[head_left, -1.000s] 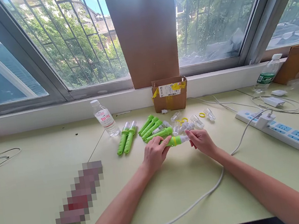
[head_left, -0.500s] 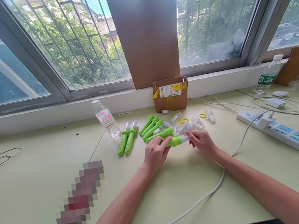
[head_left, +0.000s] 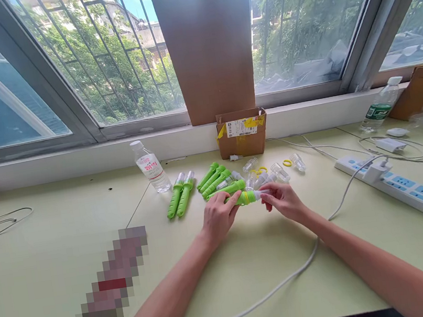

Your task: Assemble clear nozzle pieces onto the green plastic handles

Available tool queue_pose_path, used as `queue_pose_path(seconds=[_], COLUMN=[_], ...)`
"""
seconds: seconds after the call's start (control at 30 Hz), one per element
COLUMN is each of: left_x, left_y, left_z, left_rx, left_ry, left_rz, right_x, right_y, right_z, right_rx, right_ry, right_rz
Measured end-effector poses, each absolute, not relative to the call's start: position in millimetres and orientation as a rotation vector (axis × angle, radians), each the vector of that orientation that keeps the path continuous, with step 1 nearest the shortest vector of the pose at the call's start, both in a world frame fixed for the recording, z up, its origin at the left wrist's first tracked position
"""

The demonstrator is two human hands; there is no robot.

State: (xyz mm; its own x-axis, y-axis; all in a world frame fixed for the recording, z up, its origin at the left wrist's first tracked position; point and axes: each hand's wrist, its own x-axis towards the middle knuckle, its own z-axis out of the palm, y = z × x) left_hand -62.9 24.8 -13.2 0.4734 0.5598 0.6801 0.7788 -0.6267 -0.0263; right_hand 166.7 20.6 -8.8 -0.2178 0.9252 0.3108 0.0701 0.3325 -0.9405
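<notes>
My left hand (head_left: 222, 214) is wrapped round a green plastic tube (head_left: 247, 197) that has a yellow ring and a whitish tip. Fingers of my right hand (head_left: 285, 202) pinch at the tube's clear right-hand end, partly covering it. Just behind my hands lie several more green tubes (head_left: 210, 181), one touching or nearly touching the held one. Two green tubes with clear ends (head_left: 180, 195) rest side by side to the left. Clear plastic caps (head_left: 279, 172) and yellow rings (head_left: 287, 163) are scattered behind my right hand.
A small cardboard box (head_left: 243, 145) stands at the back, near a water bottle (head_left: 151, 167). A white power strip (head_left: 392, 182) lies at right, its cable (head_left: 293, 277) passing under my right forearm. A pixelated object (head_left: 114, 279) lies at left. Another bottle (head_left: 381, 105) stands back right.
My right hand has shifted slightly left along the tube's tip, and its fingers have changed position. My left hand keeps its hold on the green tube.
</notes>
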Motion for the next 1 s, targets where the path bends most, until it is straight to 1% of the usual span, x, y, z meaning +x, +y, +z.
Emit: queue_pose_path(seconds=[0.2, 0.37, 0.43, 0.5, 0.63, 0.7, 0.77, 0.87, 1.0], left_x=[-63, -59, -58, -58, -57, -56, -56, -55, -55], left_y=[25, 25, 24, 23, 22, 21, 20, 20, 19], left_z=[-11, -11, -11, -10, -8, -7, -6, -5, -5], left_rx=[-2.38, -2.412, -2.42, -2.42, -2.423, -2.43, -2.433, -2.432, -2.436], left_ry=[-1.087, -1.098, -1.1, -1.103, -1.118, -1.122, -1.127, -1.141, -1.159], left_rz=[-0.954, -0.991, -0.999, -1.0, -0.989, -0.982, -0.979, -0.98, -0.969], right_x=[167, 168, 171, 177, 197, 208, 218, 226, 228], right_y=[21, 24, 27, 33, 52, 62, 70, 77, 77], right_z=[-9, -9, -9, -10, -19, -25, -32, -38, -35], right_rx=[-1.051, -0.953, -0.975, -1.107, -1.555, -1.7, -1.77, -1.895, -1.843], right_ry=[-1.634, -1.56, -1.511, -1.48, -1.477, -1.492, -1.549, -1.598, -1.43], right_rz=[0.908, 0.924, 0.875, 0.669, 0.009, -0.145, -0.144, -0.023, 0.053])
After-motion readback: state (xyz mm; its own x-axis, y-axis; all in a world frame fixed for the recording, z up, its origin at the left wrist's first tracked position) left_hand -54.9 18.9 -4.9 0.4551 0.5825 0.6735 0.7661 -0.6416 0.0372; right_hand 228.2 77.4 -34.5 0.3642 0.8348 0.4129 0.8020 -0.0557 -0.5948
